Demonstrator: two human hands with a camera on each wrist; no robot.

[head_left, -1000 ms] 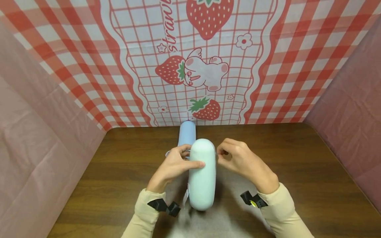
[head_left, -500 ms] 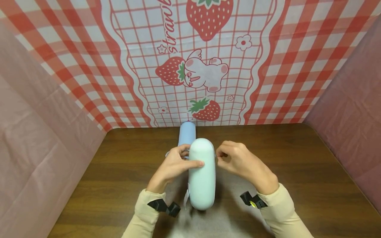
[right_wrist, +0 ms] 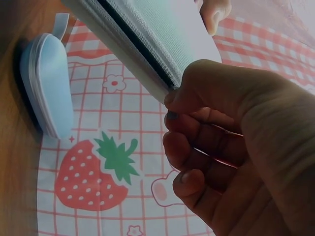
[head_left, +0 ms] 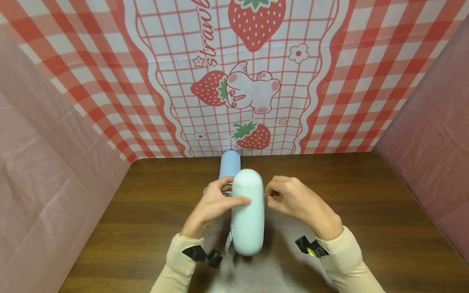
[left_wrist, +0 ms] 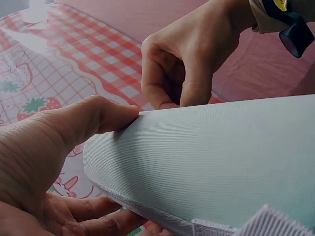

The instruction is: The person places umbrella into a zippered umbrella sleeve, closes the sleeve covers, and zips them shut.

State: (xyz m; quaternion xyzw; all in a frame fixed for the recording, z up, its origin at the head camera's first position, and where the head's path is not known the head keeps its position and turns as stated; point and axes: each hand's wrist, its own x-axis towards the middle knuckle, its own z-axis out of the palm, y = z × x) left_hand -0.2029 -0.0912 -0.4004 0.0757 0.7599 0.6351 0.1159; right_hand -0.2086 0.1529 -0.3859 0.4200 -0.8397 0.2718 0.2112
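Observation:
In the head view a mint green zip case (head_left: 248,232) stands off the table, its long rounded side facing up toward me. My left hand (head_left: 214,201) grips it from the left, thumb on the near face and fingers behind. At its right edge my right hand (head_left: 294,199) pinches a small zipper pull (right_wrist: 172,114) between thumb and index finger; the other fingers curl loosely. Along the zipper (right_wrist: 138,42), a dark gap shows behind the pull in the right wrist view. A white ribbed tab (left_wrist: 270,223) hangs from the case.
Behind my left hand, a light blue zip case (head_left: 230,165) lies near the back of the wooden table (head_left: 146,211). A strawberry-print checked cloth (head_left: 253,93) hangs at the back. Pink cloth walls (head_left: 55,175) close both sides.
My right hand has slid slightly toward me along the mint case's right edge with the zipper pull. The case has shifted a touch to the left; the left hand keeps its grip.

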